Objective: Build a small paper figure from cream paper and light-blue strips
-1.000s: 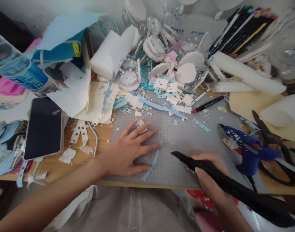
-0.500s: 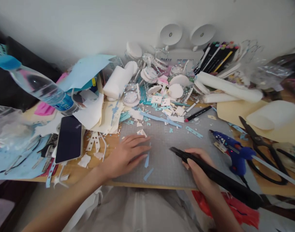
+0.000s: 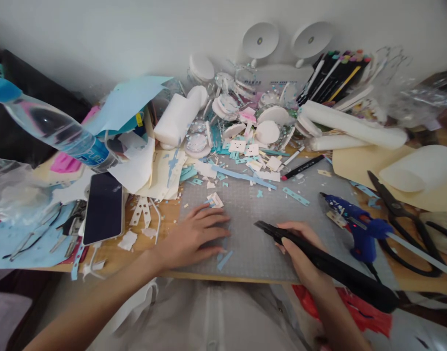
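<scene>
Approx. L to R: PET water bottle (image 3: pixel 58 129), clear w/ blue cap and label, leans behind a flat dark phone (image 3: pixel 104 207). Wood-grain tabletop (image 3: pixel 170 210) shows R of it, w/ star-punched white strips (image 3: pixel 140 214), torn paper scraps and a white cable. L hand (image 3: pixel 194 239) lies palm down, fingers extended and slightly apart, on the L part of the gray gridded mat (image 3: pixel 247 261); palm side hidden, so grip on anything beneath can't be told. Blue paper strip (image 3: pixel 225 261), narrow and flat, lies just beside its fingertips, long axis slanting from near L to far R.

R hand (image 3: pixel 306 268) is closed round the black utility knife (image 3: pixel 338 272), approx. mid-length, over the mat's R part. Knife tip points L and slightly away from the wearer; long axis runs from far L to near R, butt end beyond the tabletop's near edge. Body smooth, matte, tapering to tip; blade exposure and mat contact hard to make out. Middle section partly covered by thumb.

Far R: blue plastic glue gun (image 3: pixel 363 243), red light on, w/ translucent stick; black scissors (image 3: pixel 395 209), blades pointing away, adj. Clear plastic wrap is cut off at R frame edge.
</scene>
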A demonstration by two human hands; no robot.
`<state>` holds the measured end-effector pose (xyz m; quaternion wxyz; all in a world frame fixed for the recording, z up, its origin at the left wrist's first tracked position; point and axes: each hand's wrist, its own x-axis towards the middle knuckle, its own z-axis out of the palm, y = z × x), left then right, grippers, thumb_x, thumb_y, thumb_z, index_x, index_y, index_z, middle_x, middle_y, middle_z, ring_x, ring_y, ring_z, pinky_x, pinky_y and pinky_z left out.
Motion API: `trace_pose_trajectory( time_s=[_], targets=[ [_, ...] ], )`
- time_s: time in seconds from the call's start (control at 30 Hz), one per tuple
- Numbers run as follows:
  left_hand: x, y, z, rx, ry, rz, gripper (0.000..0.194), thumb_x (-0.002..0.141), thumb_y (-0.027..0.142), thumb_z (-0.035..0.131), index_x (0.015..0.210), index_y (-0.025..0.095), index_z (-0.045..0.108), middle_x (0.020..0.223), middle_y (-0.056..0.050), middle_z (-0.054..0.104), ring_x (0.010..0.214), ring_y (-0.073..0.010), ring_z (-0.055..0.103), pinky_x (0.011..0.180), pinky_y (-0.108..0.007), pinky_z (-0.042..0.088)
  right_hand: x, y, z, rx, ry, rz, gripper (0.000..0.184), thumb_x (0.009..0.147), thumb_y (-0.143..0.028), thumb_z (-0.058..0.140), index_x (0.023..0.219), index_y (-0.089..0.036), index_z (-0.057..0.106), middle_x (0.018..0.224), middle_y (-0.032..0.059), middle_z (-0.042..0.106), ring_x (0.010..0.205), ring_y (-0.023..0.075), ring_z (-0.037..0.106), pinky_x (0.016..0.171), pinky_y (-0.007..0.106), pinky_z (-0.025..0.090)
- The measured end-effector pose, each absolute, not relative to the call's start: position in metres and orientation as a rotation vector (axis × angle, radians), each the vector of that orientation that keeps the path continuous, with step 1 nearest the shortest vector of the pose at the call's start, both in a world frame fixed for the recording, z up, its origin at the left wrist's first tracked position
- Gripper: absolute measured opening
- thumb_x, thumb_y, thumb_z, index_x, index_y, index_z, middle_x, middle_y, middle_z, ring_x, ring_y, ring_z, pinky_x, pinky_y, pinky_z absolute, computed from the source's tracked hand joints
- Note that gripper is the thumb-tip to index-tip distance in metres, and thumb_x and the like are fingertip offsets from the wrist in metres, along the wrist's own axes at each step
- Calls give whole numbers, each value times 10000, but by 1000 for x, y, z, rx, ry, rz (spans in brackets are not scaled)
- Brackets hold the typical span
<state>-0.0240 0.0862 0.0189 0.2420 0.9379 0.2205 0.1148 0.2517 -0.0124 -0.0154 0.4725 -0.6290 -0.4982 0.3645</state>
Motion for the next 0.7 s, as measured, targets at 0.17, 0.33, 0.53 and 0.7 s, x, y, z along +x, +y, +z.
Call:
trace_pose_trajectory(
  time_s=[0.17, 0.33, 0.53, 0.7],
  targets=[
    [-23, 95, 19, 2623, 477, 226, 341, 939, 377, 569, 1258, 263, 605, 1440, -69, 533, 1401, -275, 374, 1159, -504, 199, 252, -13, -13, -1550, -1240, 892, 180, 871, -368, 622, 1008, -253, 638, 779, 1, 645, 655, 156, 586, 620, 266, 493],
    [-21, 102, 22, 2631, 364, 170, 310, 941, 357, 565, 1239, 288, 616, 1454, -59, 521, 1422, -275, 346, 1156, -523, 174, 252, -13, -14, -1541, -1279, 835, 184, 871, -366, 631, 1023, -262, 642, 796, 4, 659, 666, 158, 602, 652, 288, 511],
    [-20, 108, 21, 2610, 307, 153, 350, 906, 374, 596, 1244, 285, 617, 1486, -67, 481, 1440, -296, 304, 1163, -543, 151, 249, -16, -9, -1521, -1331, 756, 152, 874, -348, 612, 1006, -286, 655, 831, 18, 677, 678, 184, 634, 606, 305, 523],
    [-21, 109, 19, 2597, 299, 183, 380, 887, 391, 614, 1259, 314, 616, 1496, -60, 467, 1434, -304, 311, 1167, -535, 165, 241, -23, 5, -1438, -1519, 563, 144, 864, -248, 592, 992, -298, 636, 881, 24, 694, 741, 196, 670, 605, 301, 542]
  ],
)
